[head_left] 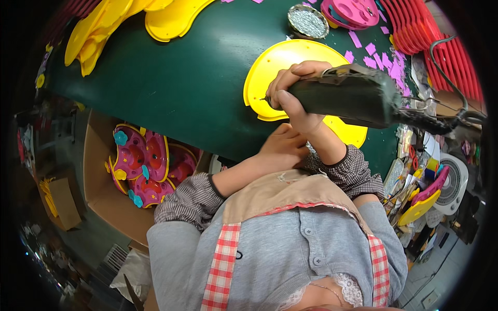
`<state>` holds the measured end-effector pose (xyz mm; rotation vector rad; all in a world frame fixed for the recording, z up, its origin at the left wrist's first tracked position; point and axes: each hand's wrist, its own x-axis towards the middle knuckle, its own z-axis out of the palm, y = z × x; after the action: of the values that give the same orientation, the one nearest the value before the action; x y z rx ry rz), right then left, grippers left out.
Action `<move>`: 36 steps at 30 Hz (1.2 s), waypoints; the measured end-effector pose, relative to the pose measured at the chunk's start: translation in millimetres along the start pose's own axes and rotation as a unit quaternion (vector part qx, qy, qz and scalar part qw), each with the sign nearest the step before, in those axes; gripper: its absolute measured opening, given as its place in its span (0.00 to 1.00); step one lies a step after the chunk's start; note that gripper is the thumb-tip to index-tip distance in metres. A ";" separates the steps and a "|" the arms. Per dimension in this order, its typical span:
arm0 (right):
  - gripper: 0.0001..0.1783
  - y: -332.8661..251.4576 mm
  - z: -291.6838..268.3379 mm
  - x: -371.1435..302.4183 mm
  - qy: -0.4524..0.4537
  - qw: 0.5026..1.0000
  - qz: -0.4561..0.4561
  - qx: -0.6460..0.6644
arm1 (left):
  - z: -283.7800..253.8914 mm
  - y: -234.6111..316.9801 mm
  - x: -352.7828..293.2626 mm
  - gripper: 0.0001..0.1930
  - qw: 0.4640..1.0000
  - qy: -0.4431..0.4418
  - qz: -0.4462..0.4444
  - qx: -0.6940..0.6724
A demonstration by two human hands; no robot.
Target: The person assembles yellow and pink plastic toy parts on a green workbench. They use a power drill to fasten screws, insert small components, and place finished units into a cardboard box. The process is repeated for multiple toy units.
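Note:
My right hand point(298, 93) is wrapped round the front of a dark, corded electric screwdriver point(345, 96). Its thin bit points left over a flat yellow plastic panel point(288, 54) with curved edges and small holes, lying on the green table. Whether the bit touches the panel I cannot tell. Close below the right wrist, at the table's near edge, is my left hand point(282, 147), its fingers curled together and partly hidden. What they hold, if anything, does not show. Beyond the panel stands a round bowl point(308, 22) full of small silvery screws.
Yellow panels point(98, 31) lie at the far left of the green table point(171, 93). Purple scraps point(384, 62) and stacked red parts point(415, 26) are at the right, near a pink part point(355, 11). A cardboard box point(98, 171) of pink assemblies point(145, 160) sits left. A white fan point(450, 184) stands right.

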<state>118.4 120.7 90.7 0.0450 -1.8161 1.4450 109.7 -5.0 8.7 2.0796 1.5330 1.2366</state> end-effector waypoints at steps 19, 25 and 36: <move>0.30 25.0 -3.7 4.5 -0.008 1.000 0.007 0.026 | -97.2 -43.4 -12.5 0.07 0.959 0.202 -0.158 0.123; 0.29 24.0 -1.9 3.6 -0.008 0.999 0.016 0.033 | -99.6 -69.1 -2.9 0.09 0.969 0.195 -0.049 0.143; 0.31 22.7 -1.1 7.9 -0.056 0.998 0.018 -0.018 | -97.6 -72.2 -8.0 0.10 0.972 0.200 -0.072 0.101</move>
<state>102.7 132.8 77.2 0.0757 -1.9423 1.4600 -11.7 -8.0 16.0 1.8669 2.0222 1.5720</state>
